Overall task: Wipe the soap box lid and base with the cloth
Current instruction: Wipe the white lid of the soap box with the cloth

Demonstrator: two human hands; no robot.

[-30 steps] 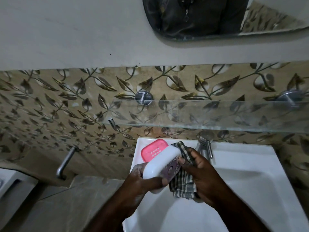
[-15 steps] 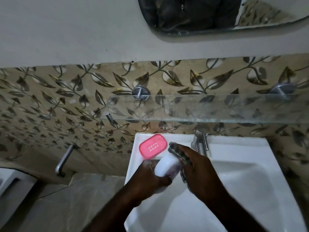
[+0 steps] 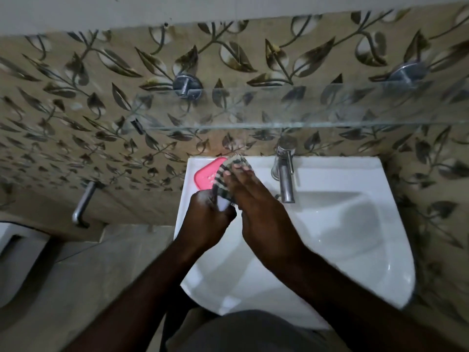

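Left hand (image 3: pixel 206 217) tight round white lid (image 3: pixel 223 206), right hand (image 3: pixel 256 199) flat on checked cloth (image 3: pixel 225 172), over white sink (image 3: pixel 355 224), leaf-tiled wall (image 3: pixel 101 97) behind.

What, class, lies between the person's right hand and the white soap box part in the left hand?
Only the checked cloth: the right hand presses it against the white soap box part that the left hand grips. It is the wiping tool, not an obstacle; nothing else visible intervenes.

White basin (image 3: pixel 355 174); pink soap-box piece (image 3: pixel 205 174) on rear-left corner.
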